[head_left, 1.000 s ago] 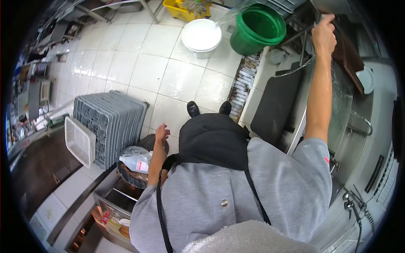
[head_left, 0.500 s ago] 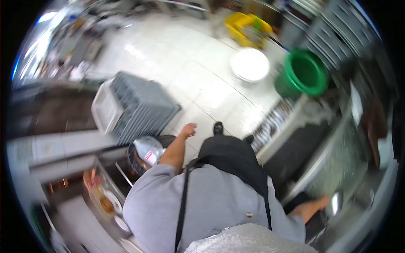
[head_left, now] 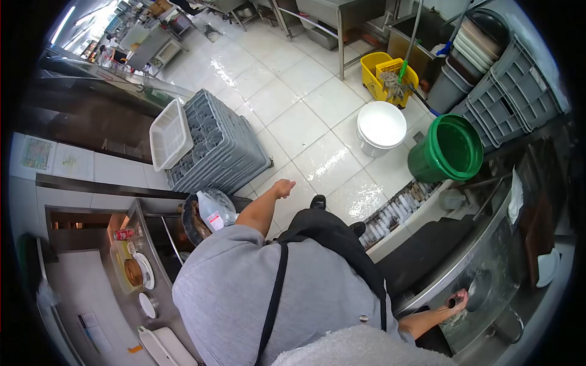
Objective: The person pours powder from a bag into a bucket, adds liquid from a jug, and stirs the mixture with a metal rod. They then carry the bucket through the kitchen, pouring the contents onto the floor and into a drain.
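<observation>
My left hand [head_left: 284, 188] hangs over the floor with its fingers curled in and nothing showing in them. To the right, my right hand [head_left: 456, 301] is in the metal sink [head_left: 421, 297], closed at the near side of a shiny round metal bowl [head_left: 481, 285]. A small dark round part shows beside the fingers, and I cannot tell whether it belongs to the bowl. Cloudy wet patches cover the sink bottom around it. A curved metal handle [head_left: 519, 326] stands by the sink's near corner.
Stacked grey racks [head_left: 229, 146] carry a white tray [head_left: 171, 134] on the left, above a lined bin [head_left: 213, 210]. Ahead stand a white bucket [head_left: 381, 125], a green bin [head_left: 439, 158] and a yellow mop bucket [head_left: 372, 72]. Plates [head_left: 144, 271] lie on the left counter.
The view has sharpened and turned, so the floor objects sit lower and further right. My right hand has moved further over the sink with the metal bowl; my left hand stays low, fingers curled.
</observation>
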Tool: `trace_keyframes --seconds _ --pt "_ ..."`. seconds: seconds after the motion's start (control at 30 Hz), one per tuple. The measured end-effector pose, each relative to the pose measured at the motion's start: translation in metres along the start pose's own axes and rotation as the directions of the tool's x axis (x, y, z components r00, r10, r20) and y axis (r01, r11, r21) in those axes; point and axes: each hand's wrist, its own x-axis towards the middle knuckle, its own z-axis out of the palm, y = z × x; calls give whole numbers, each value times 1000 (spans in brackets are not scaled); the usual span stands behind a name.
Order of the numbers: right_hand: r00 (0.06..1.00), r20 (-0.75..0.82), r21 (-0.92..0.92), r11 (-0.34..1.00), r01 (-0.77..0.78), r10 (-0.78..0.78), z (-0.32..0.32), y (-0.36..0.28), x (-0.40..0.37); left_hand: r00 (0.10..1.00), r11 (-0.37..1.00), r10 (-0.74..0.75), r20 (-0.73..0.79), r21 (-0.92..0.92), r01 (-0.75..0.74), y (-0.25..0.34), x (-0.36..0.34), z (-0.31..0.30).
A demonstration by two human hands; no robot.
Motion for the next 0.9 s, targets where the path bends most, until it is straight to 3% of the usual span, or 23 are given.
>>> trace_keyframes --seconds 0.07,0.1,0.17,0.23,0.3,0.37,0.43,0.47,0.5,0.53,0.57,0.6,0.63,0.7,0.83,0.9 --pt "976 216 -134 990 44 -14 42 -15 -8 999 997 50 5 50 -51 1 3 -1" --pt "978 208 -142 989 48 -18 65 -20 -15 999 997 50 17 50 -51 0 7 -1" --pt "956 192 -134 959 248 -221 117 -30 -29 992 993 120 26 0 -120 -3 17 -4" --pt "964 196 -176 961 212 -177 162 -52 -37 993 993 119 4 -26 -119 -6 20 -4" --pt "990 39 -245 960 138 -133 244 -62 -64 996 993 85 28 -80 -82 -14 24 -6" --pt "965 183 -228 946 230 -190 240 -75 -22 995 994 94 40 -55 -92 -21 22 -8" --pt "951 294 -242 954 174 -99 240 -85 23 993 995 102 64 -26 -101 -39 26 -6" --pt "975 167 -332 922 197 -148 283 -72 12 976 974 215 14 74 -216 -56 37 -6" --pt "967 256 -395 913 99 6 299 -71 21 941 927 338 -4 175 -332 -69 44 -2" --pt "989 -18 -470 875 119 -144 357 -46 -4 968 966 249 23 65 -250 -71 39 -4" --pt "989 132 -468 876 116 -60 359 -41 11 986 987 156 64 -36 -154 -73 34 -11" --pt "951 273 -518 855 17 146 361 -41 32 979 977 205 0 -58 -204 -103 55 -5" --pt "934 313 -529 848 20 173 372 -30 44 991 987 133 -3 -92 -133 -80 20 -18" --pt "979 203 -665 734 137 1 393 1 60 995 979 92 24 -185 -86 -96 9 -23" --pt "981 173 -785 588 194 -93 461 50 52 997 958 -75 13 -276 76 -126 -11 -21" --pt "970 198 -866 438 240 -140 473 68 69 991 944 -126 35 -303 131 -130 -22 -19"
